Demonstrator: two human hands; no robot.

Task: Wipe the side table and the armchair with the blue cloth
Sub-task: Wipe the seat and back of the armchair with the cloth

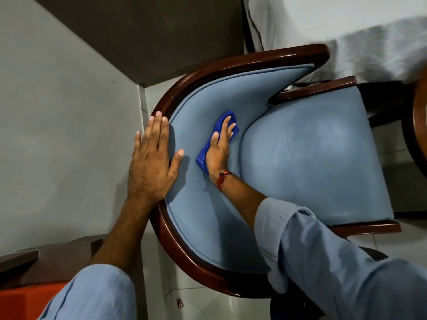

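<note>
The armchair has light blue upholstery and a curved dark wooden frame, seen from above. My right hand presses the blue cloth flat against the inner side of the padded backrest, just left of the seat cushion. The cloth sticks out past my fingertips and below my palm. My left hand lies flat with fingers spread on the wooden top rail of the backrest, thumb resting on the padding. The side table shows only as a round wooden edge at the far right.
A bed with a white cover stands beyond the chair at the top right. A grey wall runs close along the chair's back on the left. Dark wooden furniture and an orange surface sit at the bottom left.
</note>
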